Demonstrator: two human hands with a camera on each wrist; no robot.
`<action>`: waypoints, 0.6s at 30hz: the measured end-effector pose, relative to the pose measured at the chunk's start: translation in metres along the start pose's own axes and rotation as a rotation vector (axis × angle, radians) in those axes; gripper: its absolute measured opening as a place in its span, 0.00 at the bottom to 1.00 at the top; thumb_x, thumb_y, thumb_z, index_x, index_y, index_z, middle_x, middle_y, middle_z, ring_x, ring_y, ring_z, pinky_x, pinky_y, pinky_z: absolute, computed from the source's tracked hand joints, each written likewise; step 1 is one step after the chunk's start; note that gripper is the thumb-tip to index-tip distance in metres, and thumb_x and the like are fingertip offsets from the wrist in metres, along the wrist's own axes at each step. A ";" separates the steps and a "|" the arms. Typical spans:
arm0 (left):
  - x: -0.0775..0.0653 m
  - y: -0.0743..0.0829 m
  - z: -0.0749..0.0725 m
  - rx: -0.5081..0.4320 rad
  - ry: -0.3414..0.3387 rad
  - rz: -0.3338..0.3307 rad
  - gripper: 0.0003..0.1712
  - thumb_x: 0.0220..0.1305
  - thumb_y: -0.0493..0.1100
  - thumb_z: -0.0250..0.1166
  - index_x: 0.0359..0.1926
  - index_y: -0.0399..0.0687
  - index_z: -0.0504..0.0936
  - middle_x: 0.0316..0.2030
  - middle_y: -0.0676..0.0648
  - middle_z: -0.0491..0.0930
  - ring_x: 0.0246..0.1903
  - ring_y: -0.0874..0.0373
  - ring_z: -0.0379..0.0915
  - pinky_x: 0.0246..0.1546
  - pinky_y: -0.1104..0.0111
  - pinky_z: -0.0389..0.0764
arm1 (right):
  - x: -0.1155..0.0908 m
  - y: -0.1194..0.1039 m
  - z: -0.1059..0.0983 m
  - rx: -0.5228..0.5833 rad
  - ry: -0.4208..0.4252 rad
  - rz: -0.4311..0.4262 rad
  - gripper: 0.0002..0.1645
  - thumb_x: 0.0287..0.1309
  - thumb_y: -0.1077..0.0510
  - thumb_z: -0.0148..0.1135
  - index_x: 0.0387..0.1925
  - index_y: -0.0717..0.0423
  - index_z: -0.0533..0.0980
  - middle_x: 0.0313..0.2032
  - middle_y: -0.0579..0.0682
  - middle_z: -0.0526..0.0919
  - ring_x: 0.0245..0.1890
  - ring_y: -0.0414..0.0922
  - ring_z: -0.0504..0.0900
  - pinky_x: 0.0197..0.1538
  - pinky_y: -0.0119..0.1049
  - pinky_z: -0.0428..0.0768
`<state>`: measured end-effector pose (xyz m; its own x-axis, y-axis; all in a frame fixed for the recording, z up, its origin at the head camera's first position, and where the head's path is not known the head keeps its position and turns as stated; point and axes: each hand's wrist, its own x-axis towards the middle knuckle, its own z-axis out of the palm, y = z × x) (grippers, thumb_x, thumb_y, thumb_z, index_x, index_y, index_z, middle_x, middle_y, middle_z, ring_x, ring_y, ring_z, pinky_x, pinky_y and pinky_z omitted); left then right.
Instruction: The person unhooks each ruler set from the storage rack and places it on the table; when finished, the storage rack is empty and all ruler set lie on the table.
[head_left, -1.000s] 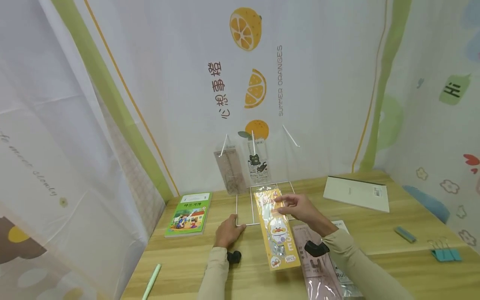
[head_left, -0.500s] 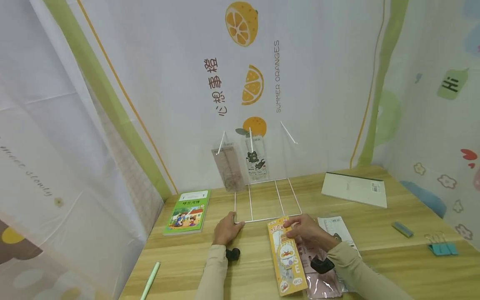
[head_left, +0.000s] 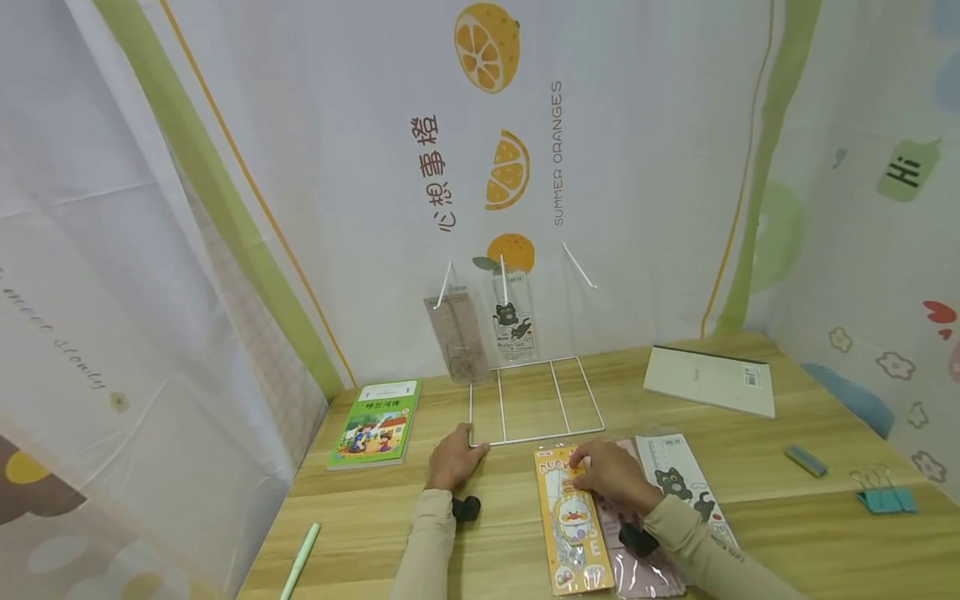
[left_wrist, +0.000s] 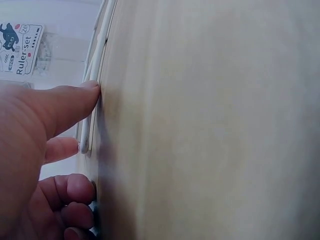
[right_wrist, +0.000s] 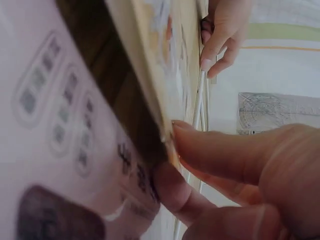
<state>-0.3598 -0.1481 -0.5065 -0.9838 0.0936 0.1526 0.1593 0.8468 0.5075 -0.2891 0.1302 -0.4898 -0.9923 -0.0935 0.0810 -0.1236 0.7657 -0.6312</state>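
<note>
My left hand (head_left: 453, 460) is at the near left corner of the white wire rack (head_left: 537, 437), thumb and forefinger pinching its wire and the other fingers curled. A yellow duck-printed packet (head_left: 567, 568) lies at the front of the table, its far end slightly lifted in the right wrist view. My right hand (head_left: 617, 477) pinches its right edge near the top between thumb and forefinger. Partly under that hand is a pink packet (head_left: 647, 577), and right of it a clear ruler-set packet (head_left: 663, 457) with black cats. The rack's upright hooks carry a greyish-pink packet (head_left: 459, 342) and another cat ruler set (head_left: 513, 325).
A third hook (head_left: 579, 267) holds nothing. A green book (head_left: 377, 423) lies left of the rack and a pale green pen (head_left: 302, 560) nearer. At the right lie a white notepad (head_left: 708, 381), a grey-blue eraser (head_left: 806, 460) and a teal binder clip (head_left: 887, 500).
The right hand has brought the yellow duck packet from over the rack down toward the near side, to beside the pink packet. The left hand has stayed at the rack's corner.
</note>
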 end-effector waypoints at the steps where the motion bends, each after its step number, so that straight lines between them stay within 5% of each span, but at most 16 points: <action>1: 0.000 0.000 0.000 -0.003 0.000 -0.001 0.30 0.64 0.52 0.70 0.60 0.38 0.77 0.49 0.34 0.84 0.42 0.38 0.82 0.39 0.47 0.79 | 0.000 -0.001 -0.001 -0.022 0.003 -0.008 0.14 0.41 0.56 0.81 0.31 0.50 0.84 0.31 0.48 0.84 0.23 0.43 0.69 0.27 0.35 0.64; 11: 0.001 -0.001 0.000 0.000 0.001 -0.003 0.30 0.64 0.52 0.70 0.60 0.38 0.77 0.49 0.34 0.84 0.43 0.37 0.82 0.40 0.46 0.79 | 0.001 -0.003 -0.006 -0.023 0.004 -0.047 0.12 0.39 0.61 0.79 0.29 0.49 0.85 0.34 0.50 0.86 0.24 0.42 0.68 0.28 0.35 0.66; 16: 0.001 -0.001 0.000 -0.009 0.000 -0.005 0.31 0.64 0.53 0.70 0.60 0.39 0.77 0.48 0.35 0.84 0.41 0.38 0.82 0.39 0.47 0.79 | 0.013 0.001 -0.014 0.057 -0.001 -0.060 0.02 0.55 0.61 0.69 0.32 0.53 0.85 0.22 0.46 0.78 0.17 0.40 0.64 0.22 0.32 0.60; 18: 0.001 -0.001 0.001 -0.009 -0.007 -0.009 0.31 0.64 0.53 0.69 0.61 0.39 0.77 0.49 0.35 0.84 0.42 0.39 0.82 0.40 0.47 0.79 | 0.020 0.004 -0.019 0.087 -0.022 -0.070 0.06 0.63 0.61 0.63 0.36 0.56 0.85 0.22 0.46 0.77 0.16 0.39 0.64 0.22 0.32 0.61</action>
<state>-0.3612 -0.1486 -0.5077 -0.9859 0.0896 0.1414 0.1507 0.8432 0.5161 -0.3098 0.1436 -0.4763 -0.9810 -0.1598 0.1105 -0.1915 0.6989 -0.6891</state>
